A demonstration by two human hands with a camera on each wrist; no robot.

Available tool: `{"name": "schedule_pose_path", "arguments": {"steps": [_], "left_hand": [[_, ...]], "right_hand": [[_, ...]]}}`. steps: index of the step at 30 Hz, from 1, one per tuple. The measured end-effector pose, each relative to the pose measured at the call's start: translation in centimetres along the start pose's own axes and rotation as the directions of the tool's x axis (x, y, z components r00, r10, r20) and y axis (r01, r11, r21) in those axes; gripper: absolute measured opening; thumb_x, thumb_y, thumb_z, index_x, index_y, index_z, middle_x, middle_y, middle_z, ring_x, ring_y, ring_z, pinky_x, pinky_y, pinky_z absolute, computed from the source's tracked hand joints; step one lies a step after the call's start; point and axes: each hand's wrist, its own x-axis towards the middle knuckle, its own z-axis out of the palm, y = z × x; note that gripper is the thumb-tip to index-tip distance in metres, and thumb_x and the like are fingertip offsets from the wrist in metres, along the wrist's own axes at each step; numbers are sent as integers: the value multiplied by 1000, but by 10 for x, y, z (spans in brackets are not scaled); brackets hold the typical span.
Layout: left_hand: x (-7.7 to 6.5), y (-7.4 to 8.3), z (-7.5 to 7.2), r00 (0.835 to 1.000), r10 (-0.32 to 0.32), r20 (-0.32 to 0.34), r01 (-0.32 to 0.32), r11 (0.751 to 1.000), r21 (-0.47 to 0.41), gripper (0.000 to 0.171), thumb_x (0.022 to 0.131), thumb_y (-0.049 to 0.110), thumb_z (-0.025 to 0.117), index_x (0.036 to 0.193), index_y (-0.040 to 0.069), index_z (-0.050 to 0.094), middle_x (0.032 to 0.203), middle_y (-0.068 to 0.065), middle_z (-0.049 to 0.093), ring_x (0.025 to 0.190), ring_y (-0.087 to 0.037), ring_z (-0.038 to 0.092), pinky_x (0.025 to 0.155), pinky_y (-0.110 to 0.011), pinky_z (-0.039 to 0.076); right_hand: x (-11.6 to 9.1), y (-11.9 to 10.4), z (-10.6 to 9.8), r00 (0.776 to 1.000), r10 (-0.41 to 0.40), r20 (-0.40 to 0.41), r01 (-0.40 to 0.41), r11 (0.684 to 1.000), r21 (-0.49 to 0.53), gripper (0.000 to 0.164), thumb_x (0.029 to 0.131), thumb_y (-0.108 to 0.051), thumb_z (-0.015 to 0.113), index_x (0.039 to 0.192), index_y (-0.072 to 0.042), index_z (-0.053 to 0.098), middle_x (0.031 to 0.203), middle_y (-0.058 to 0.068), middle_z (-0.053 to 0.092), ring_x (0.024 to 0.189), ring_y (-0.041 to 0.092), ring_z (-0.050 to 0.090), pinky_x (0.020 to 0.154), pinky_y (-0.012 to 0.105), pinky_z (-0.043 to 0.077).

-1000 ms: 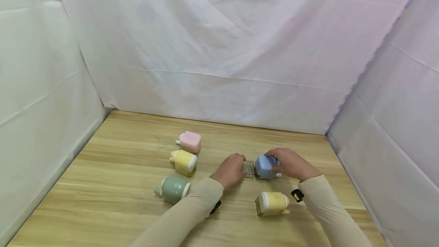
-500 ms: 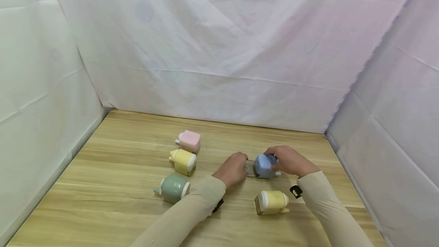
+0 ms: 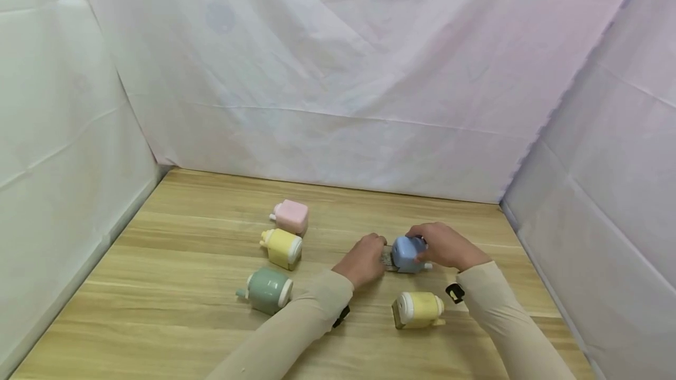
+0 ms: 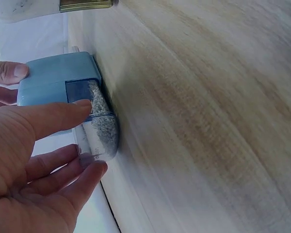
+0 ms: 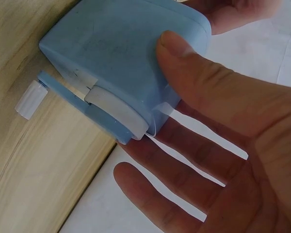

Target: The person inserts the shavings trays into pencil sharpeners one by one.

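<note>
While I watch from the head view, my right hand (image 3: 446, 247) holds the blue pencil sharpener (image 3: 408, 253) a little right of the centre of the frame, low on the wooden table (image 3: 185, 263). The right wrist view shows the thumb (image 5: 194, 73) pressed on the top of the blue body and the other fingers lying beside and under it, so this hand grips the sharpener. The white crank knob (image 5: 30, 98) of the sharpener sticks out at the left of that frame, close to the wood.

My left hand (image 3: 363, 261) is just to the left of the sharpener. The left wrist view shows its fingers (image 4: 63, 116) pinching the clear shavings drawer (image 4: 98, 127), which is partly pushed into the blue body and has grey shavings inside. The drawer touches the table.

Near the lower edge of the head view, below the blue sharpener, a yellow sharpener (image 3: 419, 309) lies on its side. Left of my hands three more stand in a row going away from me: a green sharpener (image 3: 266, 290) nearest, a second yellow sharpener (image 3: 282, 248) in the middle, and a pink sharpener (image 3: 290, 216) farthest. White cloth walls (image 3: 338, 75) fill the upper part of the frame
</note>
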Motion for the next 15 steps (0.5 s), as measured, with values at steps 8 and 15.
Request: {"name": "schedule_pose_path", "arguments": {"steps": [8, 15], "left_hand": [[5, 4, 6, 1000, 17, 9, -17, 1000, -8, 47, 94, 2, 79, 139, -5, 65, 130, -17, 69, 121, -27, 69, 101, -35, 60], [8, 8, 9, 998, 61, -5, -61, 998, 28, 47, 94, 8, 83, 136, -2, 65, 126, -16, 72, 118, -26, 70, 100, -34, 60]], "right_hand": [[1, 2, 2, 1000, 6, 5, -6, 1000, 15, 45, 85, -4, 90, 128, -3, 74, 123, 15, 76, 106, 28, 72, 86, 44, 62], [2, 4, 2, 1000, -5, -7, 5, 1000, 13, 44, 85, -4, 90, 126, -4, 75, 122, 14, 77, 105, 27, 72, 85, 44, 61]]}}
